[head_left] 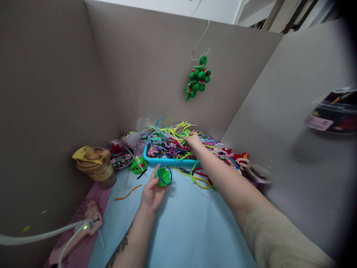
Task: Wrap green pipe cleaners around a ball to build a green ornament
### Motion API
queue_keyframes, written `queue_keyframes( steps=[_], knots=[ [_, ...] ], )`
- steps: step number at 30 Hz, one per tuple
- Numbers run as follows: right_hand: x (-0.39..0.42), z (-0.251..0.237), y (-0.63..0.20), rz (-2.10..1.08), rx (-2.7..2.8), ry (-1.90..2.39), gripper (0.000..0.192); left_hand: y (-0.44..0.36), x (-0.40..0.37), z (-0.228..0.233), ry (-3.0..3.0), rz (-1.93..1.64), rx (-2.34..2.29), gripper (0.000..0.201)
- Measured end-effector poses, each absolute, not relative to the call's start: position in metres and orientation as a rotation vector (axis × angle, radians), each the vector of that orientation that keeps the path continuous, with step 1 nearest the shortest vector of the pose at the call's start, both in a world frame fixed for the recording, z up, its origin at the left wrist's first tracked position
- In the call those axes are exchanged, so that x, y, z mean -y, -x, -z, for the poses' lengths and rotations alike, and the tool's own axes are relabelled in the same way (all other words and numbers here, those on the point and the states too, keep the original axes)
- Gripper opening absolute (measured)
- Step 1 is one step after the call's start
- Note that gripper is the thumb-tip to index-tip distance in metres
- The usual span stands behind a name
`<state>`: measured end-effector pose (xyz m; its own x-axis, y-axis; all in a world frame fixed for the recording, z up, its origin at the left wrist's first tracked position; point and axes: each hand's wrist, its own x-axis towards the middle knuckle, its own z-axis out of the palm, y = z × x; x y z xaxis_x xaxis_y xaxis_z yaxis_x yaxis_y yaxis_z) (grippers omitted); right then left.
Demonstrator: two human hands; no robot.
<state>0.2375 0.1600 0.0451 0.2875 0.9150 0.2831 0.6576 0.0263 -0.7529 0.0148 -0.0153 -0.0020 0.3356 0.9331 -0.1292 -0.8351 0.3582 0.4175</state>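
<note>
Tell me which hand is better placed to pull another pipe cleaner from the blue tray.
Right. The right hand is already stretched out over the pile of pipe cleaners in the blue tray, fingers among them. The left hand sits nearer the body, occupied holding the green fuzzy piece.

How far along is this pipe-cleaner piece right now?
Done: a green cluster of finished balls hangs on the back wall, and another green piece lies by the tray. In hand: the left hand holds a green ball with a blue strand looped round it. The right hand is in the pile of pipe cleaners. Left: the ball looks unfinished, and many strands are unused.
</note>
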Motion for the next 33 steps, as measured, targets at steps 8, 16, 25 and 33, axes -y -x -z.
queue_keyframes(
  steps=[8, 16, 25, 33],
  knots=[
    [-0.155, -0.056, -0.238, -0.449, 1.221, 1.686, 0.034, -0.015, 0.013, 0.004, -0.287, -1.207, -0.396, 0.054],
    [-0.084, -0.037, -0.202, -0.461, 1.687, 1.588, 0.016, -0.016, 0.014, 0.004, -0.253, -1.198, -0.379, 0.048],
    [-0.059, -0.046, -0.196, 0.007, 2.195, 1.568, 0.022, -0.015, 0.010, 0.007, -0.222, -1.192, -0.390, 0.041],
    [-0.060, -0.057, -0.196, 0.381, 2.547, 1.496, 0.020, -0.014, 0.008, 0.012, -0.226, -1.185, -0.388, 0.039]
  ],
)
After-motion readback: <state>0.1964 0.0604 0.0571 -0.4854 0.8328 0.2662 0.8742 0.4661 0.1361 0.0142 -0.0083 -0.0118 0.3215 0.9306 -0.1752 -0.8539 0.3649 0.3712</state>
